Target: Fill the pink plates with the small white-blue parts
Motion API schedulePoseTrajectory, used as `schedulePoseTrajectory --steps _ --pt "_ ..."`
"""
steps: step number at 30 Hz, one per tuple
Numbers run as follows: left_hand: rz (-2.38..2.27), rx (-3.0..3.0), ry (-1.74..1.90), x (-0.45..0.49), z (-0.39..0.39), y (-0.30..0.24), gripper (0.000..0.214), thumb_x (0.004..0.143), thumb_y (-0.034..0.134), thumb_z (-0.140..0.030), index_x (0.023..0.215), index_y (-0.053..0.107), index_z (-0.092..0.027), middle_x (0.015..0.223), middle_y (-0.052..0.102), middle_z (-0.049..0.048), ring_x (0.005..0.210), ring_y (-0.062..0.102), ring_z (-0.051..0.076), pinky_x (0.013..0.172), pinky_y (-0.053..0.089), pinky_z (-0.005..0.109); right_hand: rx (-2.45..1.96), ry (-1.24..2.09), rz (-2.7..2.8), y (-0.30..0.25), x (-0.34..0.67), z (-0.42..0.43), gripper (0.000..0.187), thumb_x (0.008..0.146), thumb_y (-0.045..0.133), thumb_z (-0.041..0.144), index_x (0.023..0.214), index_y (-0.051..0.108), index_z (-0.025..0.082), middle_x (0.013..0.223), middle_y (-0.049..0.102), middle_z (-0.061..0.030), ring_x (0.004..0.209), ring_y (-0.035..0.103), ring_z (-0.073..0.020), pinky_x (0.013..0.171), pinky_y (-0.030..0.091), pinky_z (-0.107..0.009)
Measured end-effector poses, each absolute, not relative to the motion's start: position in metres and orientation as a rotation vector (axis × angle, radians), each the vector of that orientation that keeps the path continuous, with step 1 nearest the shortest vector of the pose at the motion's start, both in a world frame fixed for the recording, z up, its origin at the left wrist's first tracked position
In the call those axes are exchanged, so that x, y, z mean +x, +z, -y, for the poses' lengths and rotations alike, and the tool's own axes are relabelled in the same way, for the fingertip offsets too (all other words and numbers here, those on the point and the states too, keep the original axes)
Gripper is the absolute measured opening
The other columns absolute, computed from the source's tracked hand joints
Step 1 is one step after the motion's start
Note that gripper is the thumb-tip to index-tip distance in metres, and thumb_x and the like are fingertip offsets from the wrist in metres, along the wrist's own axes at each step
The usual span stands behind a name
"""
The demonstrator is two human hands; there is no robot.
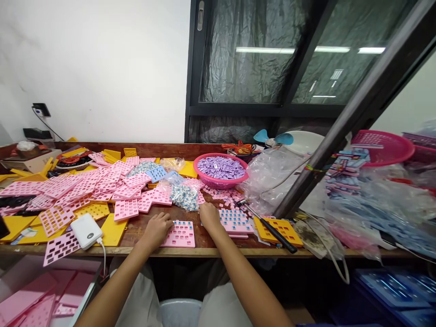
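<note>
My left hand (159,230) rests at the left end of a pink board (180,235) with rows of recesses, its fingers curled over the edge. Small blue pieces sit along this board's top row. My right hand (209,217) is closed beside a heap of small blue-and-white pieces (184,197) on a clear bag; its fingertips are mostly hidden, so what they hold does not show. Just right of that wrist lies a second pink board (236,220), set with several rows of blue pieces and stacked on another pink board.
A pink basket (223,182) of purple pieces stands behind. Pink panels (98,181) pile up at left, near a white power bank (86,230). A hammer (272,230) lies over a yellow board (289,232) at right, beside a slanted metal post (327,136) and plastic bags.
</note>
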State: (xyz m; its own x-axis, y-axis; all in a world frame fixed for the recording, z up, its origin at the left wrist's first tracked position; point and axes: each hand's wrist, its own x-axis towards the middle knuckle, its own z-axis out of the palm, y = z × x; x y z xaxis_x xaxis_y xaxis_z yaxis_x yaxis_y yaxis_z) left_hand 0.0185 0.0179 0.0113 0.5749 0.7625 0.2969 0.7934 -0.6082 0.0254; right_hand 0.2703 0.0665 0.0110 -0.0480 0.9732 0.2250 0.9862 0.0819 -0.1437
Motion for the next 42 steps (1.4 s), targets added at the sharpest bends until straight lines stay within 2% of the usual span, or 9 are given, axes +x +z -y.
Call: schedulePoseTrajectory --steps 6,11,14,18,24,27,31,39,42 --pt "1.366 -2.724 -0.422 0.018 -0.016 0.019 0.02 0.096 0.056 -0.021 0.086 0.073 -0.02 0.094 0.068 0.0074 0.094 0.058 0.023 0.082 0.043 0.035 -1.969 -0.04 2.164 0.013 0.268 -0.068 0.015 0.09 0.062 0.018 0.093 0.076 0.012 0.104 0.074 -0.0178 0.103 0.067 -0.0277 0.086 0.046 -0.032" --pt "1.294 -2.64 -0.293 0.023 -0.015 0.011 0.016 0.096 0.055 -0.015 0.093 0.07 -0.017 0.103 0.067 0.0102 0.099 0.057 0.026 0.084 0.042 0.038 -1.958 0.026 2.161 0.011 0.27 -0.066 0.014 0.087 0.067 0.019 0.099 0.074 0.016 0.108 0.074 -0.0143 0.104 0.067 -0.026 0.085 0.045 -0.029" --pt "1.367 -2.63 -0.372 0.021 -0.014 0.001 0.016 0.097 0.054 -0.016 0.096 0.07 -0.017 0.101 0.067 0.0095 0.096 0.058 0.024 0.083 0.043 0.036 -1.952 0.087 2.141 0.011 0.273 -0.069 0.016 0.084 0.072 0.019 0.1 0.073 0.018 0.107 0.075 -0.0118 0.103 0.068 -0.0255 0.082 0.045 -0.028" --pt "1.404 -2.642 -0.505 0.017 -0.015 -0.005 0.019 0.1 0.052 -0.021 0.097 0.07 -0.019 0.096 0.067 0.0074 0.093 0.057 0.022 0.081 0.043 0.034 -1.921 0.153 2.127 0.018 0.273 -0.068 0.01 0.08 0.074 0.016 0.09 0.076 0.016 0.098 0.076 -0.0132 0.098 0.07 -0.0269 0.081 0.046 -0.03" --pt "1.271 -2.627 -0.343 0.021 -0.016 0.0 0.014 0.097 0.055 -0.018 0.094 0.069 -0.018 0.099 0.067 0.0087 0.097 0.056 0.024 0.085 0.043 0.038 -1.463 0.38 2.264 0.023 0.258 -0.039 0.011 0.083 0.073 0.018 0.092 0.077 0.023 0.098 0.077 -0.0008 0.092 0.069 -0.0158 0.083 0.046 -0.023" --pt "1.301 -2.64 -0.453 0.019 -0.016 -0.004 0.016 0.099 0.055 -0.022 0.095 0.07 -0.018 0.096 0.067 0.0085 0.095 0.057 0.024 0.084 0.043 0.038 -1.242 0.464 2.262 0.015 0.25 -0.027 0.011 0.082 0.072 0.013 0.088 0.078 0.021 0.093 0.077 -0.0025 0.088 0.069 -0.0172 0.084 0.047 -0.026" --pt "1.366 -2.642 -0.657 0.015 -0.017 -0.015 0.02 0.1 0.053 -0.025 0.096 0.072 -0.018 0.092 0.069 0.0081 0.092 0.058 0.024 0.083 0.044 0.036 -1.215 0.434 2.261 0.005 0.247 -0.022 0.012 0.085 0.07 0.014 0.089 0.079 0.021 0.095 0.077 -0.0042 0.092 0.067 -0.0198 0.088 0.047 -0.03" --pt "1.393 -2.697 -0.676 0.014 -0.017 -0.01 0.015 0.097 0.056 -0.021 0.095 0.072 -0.02 0.094 0.07 0.0071 0.093 0.058 0.023 0.085 0.042 0.036 -1.217 0.334 2.423 0.008 0.246 -0.024 0.023 0.092 0.061 0.012 0.105 0.078 0.022 0.099 0.076 -0.0061 0.097 0.065 -0.0195 0.089 0.046 -0.028" --pt "1.399 -2.682 -0.617 0.016 -0.016 -0.006 0.015 0.097 0.056 -0.022 0.094 0.071 -0.02 0.1 0.067 0.0082 0.098 0.056 0.024 0.086 0.042 0.037 -1.3 0.284 2.442 0.014 0.243 -0.025 0.029 0.089 0.065 0.014 0.116 0.073 0.022 0.107 0.074 -0.0073 0.102 0.065 -0.0199 0.091 0.045 -0.027"
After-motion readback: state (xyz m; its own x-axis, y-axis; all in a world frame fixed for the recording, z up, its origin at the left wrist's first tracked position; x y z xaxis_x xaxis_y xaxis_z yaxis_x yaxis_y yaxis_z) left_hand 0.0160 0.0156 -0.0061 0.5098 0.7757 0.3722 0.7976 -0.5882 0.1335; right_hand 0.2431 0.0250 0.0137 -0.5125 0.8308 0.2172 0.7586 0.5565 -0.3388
